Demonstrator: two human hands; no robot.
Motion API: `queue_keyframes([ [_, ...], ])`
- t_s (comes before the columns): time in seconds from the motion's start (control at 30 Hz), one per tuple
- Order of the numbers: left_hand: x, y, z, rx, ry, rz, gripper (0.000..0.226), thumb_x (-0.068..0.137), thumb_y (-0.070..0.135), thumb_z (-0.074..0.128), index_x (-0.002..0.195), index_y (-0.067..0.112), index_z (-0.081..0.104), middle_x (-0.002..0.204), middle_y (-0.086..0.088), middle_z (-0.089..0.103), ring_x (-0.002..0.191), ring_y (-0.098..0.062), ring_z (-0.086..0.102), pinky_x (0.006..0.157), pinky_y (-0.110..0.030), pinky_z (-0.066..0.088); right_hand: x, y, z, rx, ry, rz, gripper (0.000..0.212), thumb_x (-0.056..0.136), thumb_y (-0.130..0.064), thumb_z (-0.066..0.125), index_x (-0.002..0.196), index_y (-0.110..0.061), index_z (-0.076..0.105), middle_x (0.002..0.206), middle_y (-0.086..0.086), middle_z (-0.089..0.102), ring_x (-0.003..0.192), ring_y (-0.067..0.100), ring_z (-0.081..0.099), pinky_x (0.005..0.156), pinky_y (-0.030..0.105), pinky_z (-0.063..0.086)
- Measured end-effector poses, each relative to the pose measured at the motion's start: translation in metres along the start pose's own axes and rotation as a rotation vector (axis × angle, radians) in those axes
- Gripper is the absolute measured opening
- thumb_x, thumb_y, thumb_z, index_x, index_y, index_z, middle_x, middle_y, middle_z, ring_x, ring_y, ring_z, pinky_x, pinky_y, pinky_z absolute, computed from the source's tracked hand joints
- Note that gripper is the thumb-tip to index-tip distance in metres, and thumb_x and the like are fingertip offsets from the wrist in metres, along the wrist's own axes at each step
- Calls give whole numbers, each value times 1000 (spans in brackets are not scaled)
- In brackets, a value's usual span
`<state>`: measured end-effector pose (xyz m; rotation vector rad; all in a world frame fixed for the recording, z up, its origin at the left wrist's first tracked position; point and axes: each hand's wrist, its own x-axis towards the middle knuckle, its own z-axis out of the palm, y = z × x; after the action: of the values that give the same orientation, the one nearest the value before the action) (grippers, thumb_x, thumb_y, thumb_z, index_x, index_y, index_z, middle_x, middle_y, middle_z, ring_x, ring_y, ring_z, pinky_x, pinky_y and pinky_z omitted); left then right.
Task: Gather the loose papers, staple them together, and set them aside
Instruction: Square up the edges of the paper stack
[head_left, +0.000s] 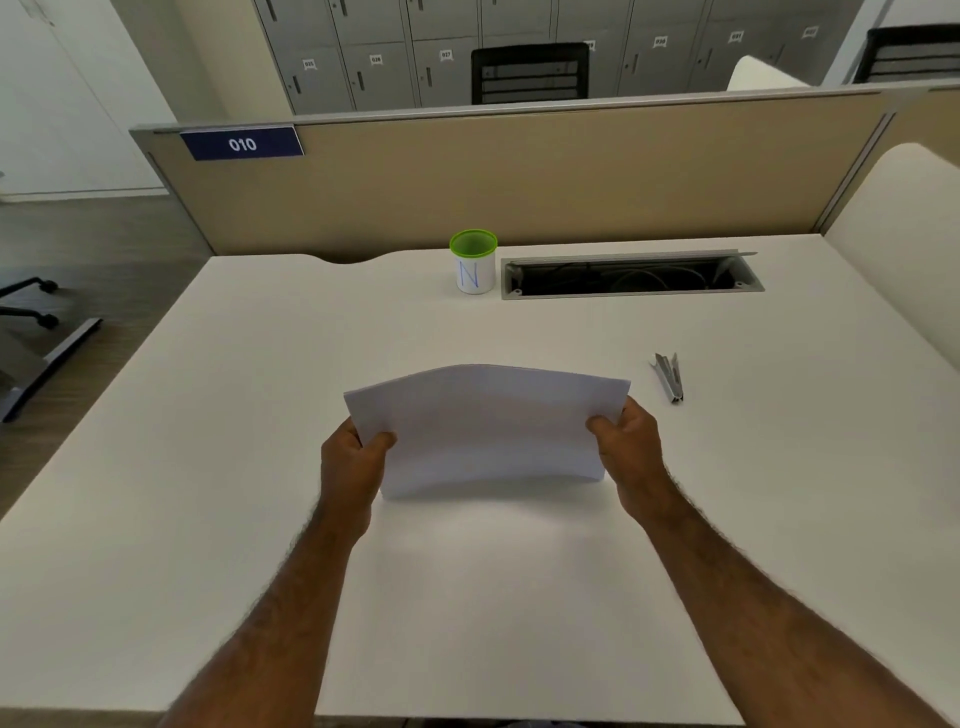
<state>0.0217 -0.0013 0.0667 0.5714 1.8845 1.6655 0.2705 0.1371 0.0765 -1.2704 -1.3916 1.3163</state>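
A white desk (208, 467) fills the foreground, with an open cable tray (631, 275) recessed near its far edge. A beige partition (519, 176) backs the desk, carrying a blue sign (241, 143) (it reads "010"). Beyond stand grey numbered lockers (379, 57) and a black mesh office chair (530, 73). Wood-tone floor (78, 234) and a chair's wheeled base (31, 301) show at left. Light is dim and even.

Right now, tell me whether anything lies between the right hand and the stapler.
Nothing visible does. The right hand grips the right edge of the papers, and the stapler lies on the desk just beyond and to its right, with only bare desk between them.
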Motion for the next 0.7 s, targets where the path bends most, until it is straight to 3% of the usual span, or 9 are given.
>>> queue_keyframes([
  [0.17,-3,-1,7,-17,0,-20,36,85,0,63,120,7,65,108,-9,71,96,-27,66,82,-35,53,-2,1,5,-1,-20,2,40,80,8,52,86,-30,62,82,-13,65,74,3,60,63,13,47],
  [0.33,0,3,4,-45,27,24,29,83,1,63,109,14,68,99,-3,73,89,-21,68,73,-27,52,2,-4,1,51,-13,-18,40,79,8,54,85,-31,65,82,-13,68,71,0,62,63,11,50],
  [0.57,-5,-5,4,-20,-4,-22,32,84,-1,64,113,12,67,102,-5,72,95,-25,67,82,-34,54,0,5,2,49,-33,12,34,81,9,55,98,-19,63,86,-4,66,76,9,61,66,18,48],
  [0.7,0,-2,3,-3,-10,21,29,84,1,65,109,16,68,101,-3,73,91,-21,68,76,-29,52,6,1,-1,43,-20,-13,36,80,7,56,90,-27,65,84,-11,68,74,5,62,66,15,50],
])
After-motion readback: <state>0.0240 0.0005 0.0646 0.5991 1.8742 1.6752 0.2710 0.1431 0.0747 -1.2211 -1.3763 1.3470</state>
